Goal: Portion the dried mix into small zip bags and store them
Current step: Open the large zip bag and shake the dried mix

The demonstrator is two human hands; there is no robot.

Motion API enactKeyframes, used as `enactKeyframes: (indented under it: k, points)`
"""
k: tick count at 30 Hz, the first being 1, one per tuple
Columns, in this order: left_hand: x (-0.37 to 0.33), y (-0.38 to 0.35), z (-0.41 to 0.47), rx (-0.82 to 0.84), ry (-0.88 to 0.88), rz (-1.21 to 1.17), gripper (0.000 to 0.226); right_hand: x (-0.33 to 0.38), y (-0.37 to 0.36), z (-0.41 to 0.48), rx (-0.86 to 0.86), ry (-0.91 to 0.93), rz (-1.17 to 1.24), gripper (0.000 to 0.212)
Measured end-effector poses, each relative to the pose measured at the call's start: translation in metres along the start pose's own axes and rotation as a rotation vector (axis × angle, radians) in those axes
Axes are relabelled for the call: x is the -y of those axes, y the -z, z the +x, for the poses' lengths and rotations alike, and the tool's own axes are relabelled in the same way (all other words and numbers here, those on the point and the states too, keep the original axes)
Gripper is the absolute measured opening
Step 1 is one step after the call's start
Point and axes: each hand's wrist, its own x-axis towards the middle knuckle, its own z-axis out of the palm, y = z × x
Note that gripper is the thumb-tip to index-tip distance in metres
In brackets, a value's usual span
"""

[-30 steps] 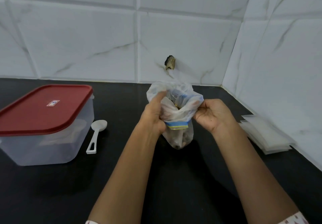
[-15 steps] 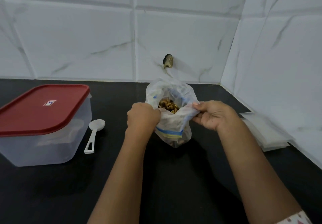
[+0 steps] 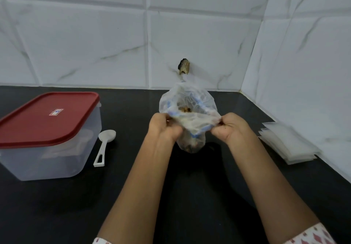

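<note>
Across the black tabletop (image 3: 57,205), at the far left, stands a clear plastic box (image 3: 47,154) with a red lid (image 3: 45,118) shut on it. At the right edge, against the wall, lies a stack of small zip bags (image 3: 290,145). Between them, in the middle, a crumpled clear bag (image 3: 188,114) of dried mix (image 3: 184,109) is held upright, its mouth pulled open: the left hand (image 3: 163,128) has a clenched grip on its left rim, the right hand (image 3: 233,128) pinches its right rim. A white spoon (image 3: 104,147) lies just right of the box.
</note>
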Motion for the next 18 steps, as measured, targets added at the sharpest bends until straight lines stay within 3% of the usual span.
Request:
enactKeyframes:
  k: [4,7,8,12,15,18]
  points:
    - [0.003,0.011,0.007,-0.063,0.056,0.027,0.045,-0.008,0.001,0.002,-0.021,0.021,-0.214,0.044]
    - [0.002,0.005,-0.006,0.033,0.053,0.098,0.052,-0.008,-0.001,0.008,-0.021,0.134,-0.488,0.082]
    - [0.004,0.003,-0.009,0.055,0.047,0.151,0.055,-0.009,0.0,0.008,-0.066,0.225,-0.658,0.082]
    - [0.004,0.006,0.002,-0.023,0.025,0.271,0.029,-0.013,0.008,0.009,-0.217,0.602,-1.192,0.018]
    - [0.005,0.009,0.012,-0.13,-0.036,0.357,0.032,-0.012,0.013,0.015,-0.214,0.582,-1.079,0.021]
    - [0.002,0.011,0.004,-0.102,-0.029,0.377,0.03,-0.006,0.013,0.015,-0.168,0.284,-0.573,0.018]
